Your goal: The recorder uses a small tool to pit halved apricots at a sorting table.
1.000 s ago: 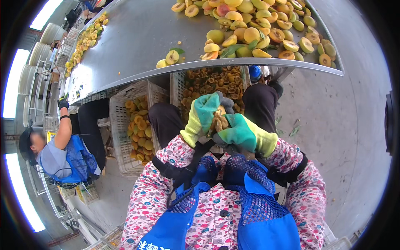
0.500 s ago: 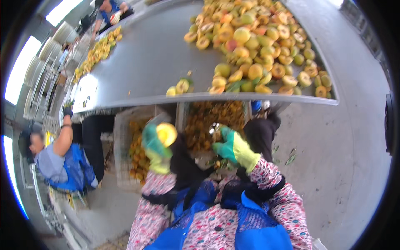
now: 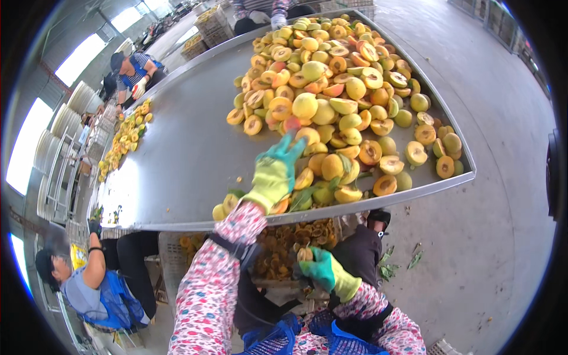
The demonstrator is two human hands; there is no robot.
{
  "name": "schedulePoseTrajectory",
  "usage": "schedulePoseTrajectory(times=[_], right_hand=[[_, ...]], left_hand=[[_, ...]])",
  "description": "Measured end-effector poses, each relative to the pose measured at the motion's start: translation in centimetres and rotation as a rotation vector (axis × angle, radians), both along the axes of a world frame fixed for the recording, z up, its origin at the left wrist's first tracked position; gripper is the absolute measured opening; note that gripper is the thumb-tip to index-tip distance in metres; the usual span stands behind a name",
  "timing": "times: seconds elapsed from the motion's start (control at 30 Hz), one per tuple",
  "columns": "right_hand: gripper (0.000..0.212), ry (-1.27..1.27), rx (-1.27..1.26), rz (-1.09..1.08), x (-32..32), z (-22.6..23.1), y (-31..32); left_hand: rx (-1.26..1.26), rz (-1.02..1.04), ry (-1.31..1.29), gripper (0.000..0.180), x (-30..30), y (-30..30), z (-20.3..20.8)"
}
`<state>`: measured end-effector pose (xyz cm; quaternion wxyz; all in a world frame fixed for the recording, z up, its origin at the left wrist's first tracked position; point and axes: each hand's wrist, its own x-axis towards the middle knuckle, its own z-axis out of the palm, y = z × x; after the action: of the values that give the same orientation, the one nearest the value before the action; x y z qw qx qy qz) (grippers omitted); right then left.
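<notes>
Two gloved hands point(image 3: 329, 273), left point(image 3: 275, 168) at fruit point(image 3: 305, 106); any lettering seems blurred.

Green leaves point(image 3: 415, 260) lie on the grey floor point(image 3: 485, 236).

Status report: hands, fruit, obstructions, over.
Left hand open at fruit, contact unclear. Right hand this side of table, gripping blurred object. Fruit heaped on table; nothing visible between it and left hand.

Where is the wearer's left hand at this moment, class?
In the head view, the left hand is near the middle, over the metal table, at the near left edge of the pile of cut fruit.
</notes>
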<state>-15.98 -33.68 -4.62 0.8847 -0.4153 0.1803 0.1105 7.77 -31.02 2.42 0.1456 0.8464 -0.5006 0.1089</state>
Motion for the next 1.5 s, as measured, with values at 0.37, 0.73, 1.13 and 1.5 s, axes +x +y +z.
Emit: schedulePoseTrajectory(times=[0.37, 0.73, 1.13, 1.5], right_hand=[[0.019, -0.197, -0.096, -0.195, 0.2, 0.4, -0.2], [0.04, -0.27, -1.364, -0.155, -0.5, 7.6, 1.3], [0.038, -0.422, -1.558, -0.001, -4.1, 7.9, 3.3], [0.033, -0.395, -1.444, 0.193, -5.4, 7.6, 2.3]], left_hand=[[-0.515, 0.253, 1.148, 0.043, 1.2, 1.3, 0.0], [-0.805, -0.016, 0.855, 0.039, -13.6, 10.7, -1.8], [-1.195, -0.01, 1.346, 0.035, -19.1, 10.8, 0.0], [-1.263, 0.184, 1.693, 0.026, -20.5, 10.4, -2.3]])
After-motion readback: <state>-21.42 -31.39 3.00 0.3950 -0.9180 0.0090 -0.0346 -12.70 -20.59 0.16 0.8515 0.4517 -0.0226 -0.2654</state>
